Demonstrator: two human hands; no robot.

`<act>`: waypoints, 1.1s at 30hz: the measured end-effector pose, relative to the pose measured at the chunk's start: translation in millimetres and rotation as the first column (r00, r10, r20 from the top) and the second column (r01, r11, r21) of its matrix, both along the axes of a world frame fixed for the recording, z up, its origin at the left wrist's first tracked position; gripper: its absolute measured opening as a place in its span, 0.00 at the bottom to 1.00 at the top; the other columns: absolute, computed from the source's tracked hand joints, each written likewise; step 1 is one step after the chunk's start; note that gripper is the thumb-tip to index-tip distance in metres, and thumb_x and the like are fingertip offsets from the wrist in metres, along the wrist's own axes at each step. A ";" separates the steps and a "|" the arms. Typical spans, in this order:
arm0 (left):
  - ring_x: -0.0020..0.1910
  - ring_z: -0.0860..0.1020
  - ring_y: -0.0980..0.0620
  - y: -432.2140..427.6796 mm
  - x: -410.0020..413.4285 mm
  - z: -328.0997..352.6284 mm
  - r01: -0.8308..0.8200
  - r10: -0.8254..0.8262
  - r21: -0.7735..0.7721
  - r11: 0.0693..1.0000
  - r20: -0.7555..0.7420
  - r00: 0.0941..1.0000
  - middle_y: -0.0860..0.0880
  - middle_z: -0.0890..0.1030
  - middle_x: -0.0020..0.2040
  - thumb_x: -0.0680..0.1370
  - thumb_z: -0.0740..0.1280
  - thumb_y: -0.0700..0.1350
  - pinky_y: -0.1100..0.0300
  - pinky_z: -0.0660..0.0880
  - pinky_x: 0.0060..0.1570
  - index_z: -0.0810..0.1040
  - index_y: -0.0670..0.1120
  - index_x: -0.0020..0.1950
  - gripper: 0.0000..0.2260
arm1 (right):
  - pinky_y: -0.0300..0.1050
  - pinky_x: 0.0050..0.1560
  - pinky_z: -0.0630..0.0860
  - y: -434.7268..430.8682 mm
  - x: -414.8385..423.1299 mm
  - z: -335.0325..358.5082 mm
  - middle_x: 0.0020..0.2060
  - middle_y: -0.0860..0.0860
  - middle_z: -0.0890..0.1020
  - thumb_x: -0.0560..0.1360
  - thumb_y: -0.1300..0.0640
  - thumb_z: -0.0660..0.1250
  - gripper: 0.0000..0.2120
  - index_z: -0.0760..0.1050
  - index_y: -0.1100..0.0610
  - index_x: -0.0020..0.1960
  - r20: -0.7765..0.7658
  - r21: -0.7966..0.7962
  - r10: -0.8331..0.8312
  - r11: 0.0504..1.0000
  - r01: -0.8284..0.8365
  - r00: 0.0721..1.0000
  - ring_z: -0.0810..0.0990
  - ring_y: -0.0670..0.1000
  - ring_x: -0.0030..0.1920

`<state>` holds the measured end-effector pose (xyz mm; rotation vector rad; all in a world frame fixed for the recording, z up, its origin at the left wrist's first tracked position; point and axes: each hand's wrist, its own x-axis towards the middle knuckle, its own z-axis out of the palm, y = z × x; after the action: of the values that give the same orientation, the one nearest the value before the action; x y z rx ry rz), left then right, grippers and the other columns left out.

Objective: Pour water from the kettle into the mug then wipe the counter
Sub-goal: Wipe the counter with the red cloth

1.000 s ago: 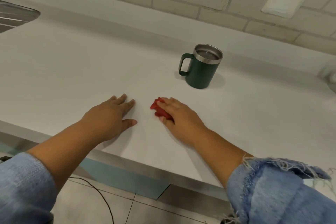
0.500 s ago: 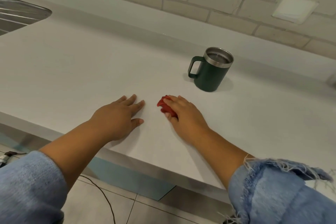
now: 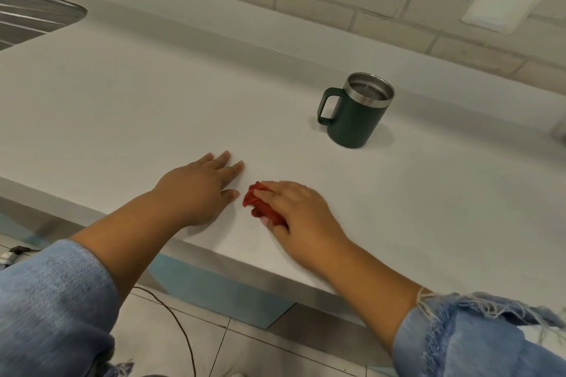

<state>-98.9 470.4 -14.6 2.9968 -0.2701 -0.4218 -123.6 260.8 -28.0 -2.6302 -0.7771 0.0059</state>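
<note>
Your left hand [image 3: 199,190] lies flat, palm down, with the fingers straight and close together and the thumb pointing toward your other hand. Your right hand [image 3: 300,214] is just beside it, palm down, fingers bent over a bunched red cloth [image 3: 257,202] and the thumb tucked against its near side. Both bare forearms reach forward and angle inward, so the hands are near each other but apart. Your blue sleeves [image 3: 52,300] are pushed up the arms, and the right cuff is frayed.

mug [image 3: 355,113] on counter [image 3: 153,95], far right, near back wall. both hands on counter at front edge: left hand [image 3: 196,190] just left of cloth [image 3: 260,203], cloth under right hand [image 3: 298,213]. sink [image 3: 33,20] far left.
</note>
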 end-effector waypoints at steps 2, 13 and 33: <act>0.77 0.47 0.52 0.0 -0.3 0.6 -0.001 0.001 -0.001 1.000 -0.001 1.000 0.56 0.45 0.78 0.79 0.49 0.60 0.51 0.56 0.73 0.44 0.59 0.76 0.26 | 0.57 0.74 0.49 -12.2 11.7 2.7 0.72 0.41 0.66 0.79 0.48 0.58 0.21 0.63 0.42 0.71 -0.024 -0.041 -0.084 0.996 0.083 0.996 0.60 0.49 0.73; 0.77 0.48 0.52 -0.6 0.0 1.1 -0.011 0.011 -0.003 1.000 0.009 1.000 0.56 0.46 0.78 0.79 0.51 0.59 0.50 0.57 0.71 0.46 0.59 0.76 0.26 | 0.60 0.72 0.44 -14.8 -16.2 0.4 0.74 0.38 0.61 0.76 0.38 0.56 0.22 0.60 0.35 0.70 -0.089 -0.087 0.117 0.988 -0.125 0.989 0.53 0.47 0.75; 0.70 0.67 0.48 -16.2 13.9 21.2 -0.119 0.123 -0.115 0.986 0.026 0.992 0.51 0.66 0.73 0.79 0.57 0.55 0.55 0.64 0.66 0.68 0.54 0.71 0.20 | 0.54 0.75 0.52 -103.0 2.4 -3.9 0.74 0.40 0.64 0.79 0.44 0.57 0.21 0.63 0.40 0.71 -0.063 -0.018 -0.327 0.945 0.326 0.943 0.56 0.48 0.75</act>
<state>-85.0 454.2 6.6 2.8912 -0.1096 -0.3327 -121.1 157.8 -31.9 -2.7187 -0.3116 0.0029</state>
